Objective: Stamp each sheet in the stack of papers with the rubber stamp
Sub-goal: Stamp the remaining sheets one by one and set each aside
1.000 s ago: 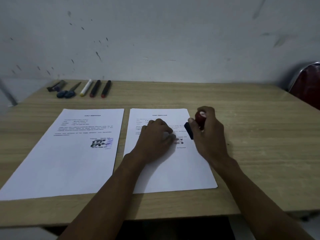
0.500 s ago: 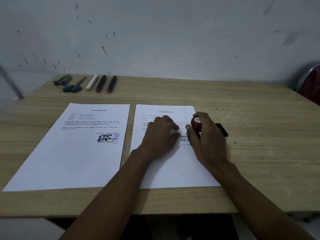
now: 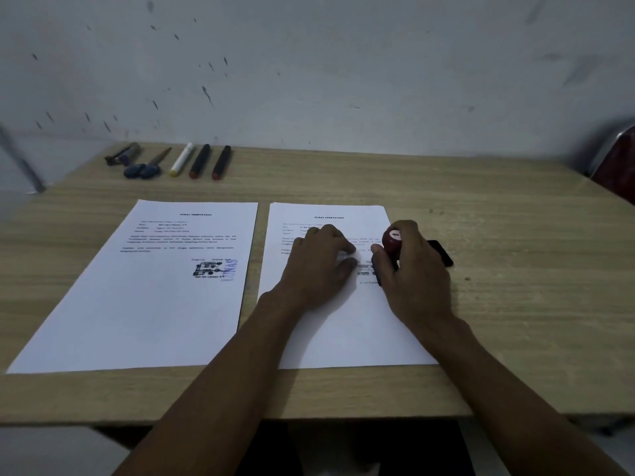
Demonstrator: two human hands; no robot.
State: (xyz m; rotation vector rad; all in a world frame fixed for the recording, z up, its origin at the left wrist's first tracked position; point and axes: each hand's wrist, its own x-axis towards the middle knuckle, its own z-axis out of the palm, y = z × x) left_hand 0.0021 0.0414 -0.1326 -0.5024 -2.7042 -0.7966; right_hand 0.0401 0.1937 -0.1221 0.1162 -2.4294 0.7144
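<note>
Rubber stamp (image 3: 391, 242), red knob handle: gripped by the right hand (image 3: 415, 269), fingers and thumb curled round it, the base set down on the right-hand sheet (image 3: 347, 324) near its right edge, beside the printed signature block. Left hand (image 3: 318, 266): laid on the same sheet, knuckles raised, fingertips pressed to the paper just beside the stamp; nothing is held in it. Right-hand sheet: printed letter, lower half blank; whether further sheets lie beneath cannot be told. Left-hand sheet (image 3: 137, 304): printed letter, laid apart on the table (image 3: 515, 321), marked with a dark seal and a bluish stamp impression (image 3: 229, 269). Black flat item (image 3: 441, 252): partly hidden behind the right hand, on the bare table; possibly an ink pad, contents not visible. Far left edge: scissors (image 3: 146, 168), one white marker (image 3: 181, 159), two dark markers (image 3: 210, 162), laid side by side. Red chair (image 3: 618, 163): seen at the right border.
</note>
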